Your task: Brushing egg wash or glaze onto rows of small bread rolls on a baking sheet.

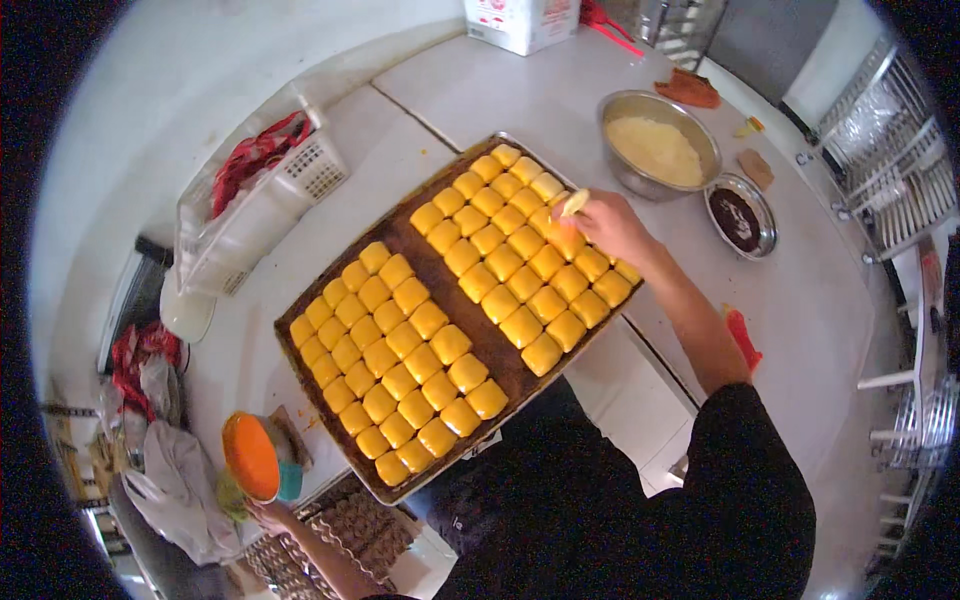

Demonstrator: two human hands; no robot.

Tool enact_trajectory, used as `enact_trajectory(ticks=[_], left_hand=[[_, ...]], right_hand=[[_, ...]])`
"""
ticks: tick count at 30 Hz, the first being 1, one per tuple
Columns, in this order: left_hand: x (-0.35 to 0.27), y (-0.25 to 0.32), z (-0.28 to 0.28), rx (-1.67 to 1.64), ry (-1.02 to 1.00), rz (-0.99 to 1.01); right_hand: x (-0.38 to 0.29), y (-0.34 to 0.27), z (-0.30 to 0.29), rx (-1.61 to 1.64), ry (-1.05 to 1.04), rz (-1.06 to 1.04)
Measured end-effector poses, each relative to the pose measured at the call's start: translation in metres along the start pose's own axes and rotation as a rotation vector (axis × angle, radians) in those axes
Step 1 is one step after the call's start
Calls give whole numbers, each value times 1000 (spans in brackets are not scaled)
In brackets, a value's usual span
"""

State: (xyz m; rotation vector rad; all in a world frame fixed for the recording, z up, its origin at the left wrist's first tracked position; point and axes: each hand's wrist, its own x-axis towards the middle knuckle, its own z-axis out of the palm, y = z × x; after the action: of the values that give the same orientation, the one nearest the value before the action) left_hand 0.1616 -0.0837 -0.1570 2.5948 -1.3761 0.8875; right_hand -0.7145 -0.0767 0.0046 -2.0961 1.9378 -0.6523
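A metal baking tray (pixel 442 255) holds two blocks of small square dough pieces with a glossy yellow coating. Over the upper right block, my right hand (pixel 611 225) grips a brush (pixel 576 202) by its pale handle; its bristles are blurred low against the pieces. At the lower left, my left hand (pixel 271 517) is at the lower rim of a metal bowl (pixel 279 450) of orange liquid, which leans towards me. The fingers are partly hidden by the bowl, so their grip cannot be seen fully.
Behind the tray at right stand a steel bowl (pixel 660 191) of pale powder and a smaller metal bowl (pixel 769 225) with dark contents. A white plastic basket (pixel 262 240), a plastic bag (pixel 180 487) and a carton (pixel 525 30) are also about. Racks stand at far right.
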Motion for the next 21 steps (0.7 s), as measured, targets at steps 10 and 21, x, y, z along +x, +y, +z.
enact_trajectory(ticks=[10, 21], left_hand=[[-14, 29, -50, -266, 54, -153], [-16, 37, -61, -267, 37, -107]], right_hand=[[76, -28, 15, 622, 218, 140], [155, -202, 54, 1175, 381, 76]])
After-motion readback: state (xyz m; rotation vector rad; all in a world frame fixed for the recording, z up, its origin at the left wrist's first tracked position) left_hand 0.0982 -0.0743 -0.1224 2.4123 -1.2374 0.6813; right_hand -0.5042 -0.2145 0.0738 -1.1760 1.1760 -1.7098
